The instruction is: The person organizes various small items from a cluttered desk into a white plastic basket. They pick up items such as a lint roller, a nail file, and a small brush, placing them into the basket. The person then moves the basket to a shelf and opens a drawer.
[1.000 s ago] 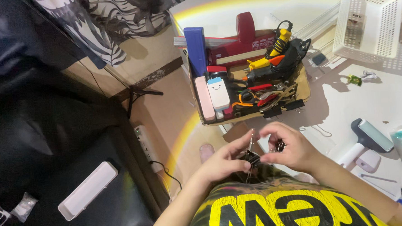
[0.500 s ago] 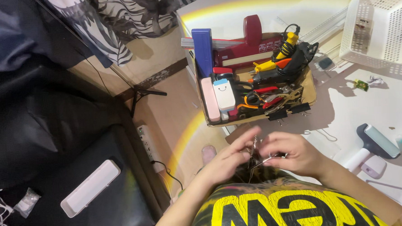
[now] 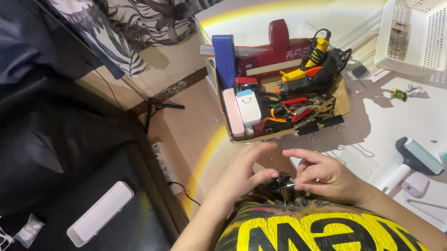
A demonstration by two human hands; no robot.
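Black binder clip (image 3: 281, 180) pinched between left hand (image 3: 243, 172) and right hand (image 3: 326, 176) | wire handle steadied | cardboard tool box (image 3: 343, 102) beyond.

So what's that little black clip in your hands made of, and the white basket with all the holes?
The binder clip, pinched between the left hand and right hand, looks like black-painted metal with thin shiny wire handles; the silvery glint suggests steel. The white basket looks like moulded plastic: smooth, matte, with an even grid of holes. The box of tools looks like brown cardboard.
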